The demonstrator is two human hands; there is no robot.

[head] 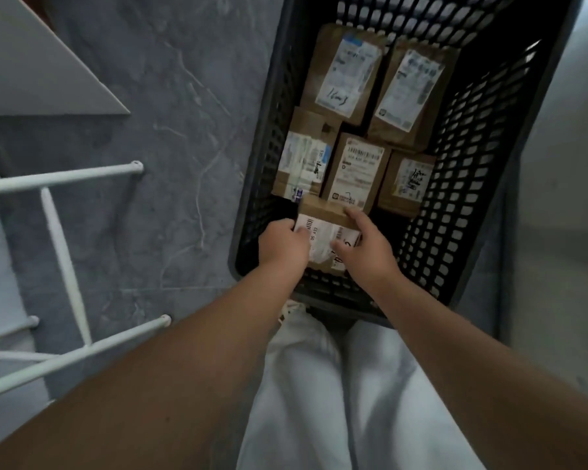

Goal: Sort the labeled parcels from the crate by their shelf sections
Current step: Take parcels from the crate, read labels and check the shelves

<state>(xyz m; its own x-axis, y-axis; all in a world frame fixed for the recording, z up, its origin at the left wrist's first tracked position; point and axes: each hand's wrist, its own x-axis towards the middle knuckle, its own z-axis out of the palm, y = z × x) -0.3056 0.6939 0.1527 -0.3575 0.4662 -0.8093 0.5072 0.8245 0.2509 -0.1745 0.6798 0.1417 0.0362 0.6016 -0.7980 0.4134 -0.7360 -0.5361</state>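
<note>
- Head view: a black lattice crate (475, 184) stands on the grey marbled floor (184, 123), just beyond the person's white trousers (323, 385).
- The held parcel (323, 214), a brown box with a white label, sits near the crate's near edge, tilted up between both hands.
- The left hand (282, 244) grips its left side, fingers curled onto the label.
- The right hand (367, 245) grips its right side, fingers hooked over the top edge and the thumb on the label.
- Five other parcels (355, 171) lie label-up, packed touching one another from the crate's middle to its far end; the nearest one touches the held parcel.
- A white tube rack (60, 232) stands left of the crate, well apart from it.
</note>
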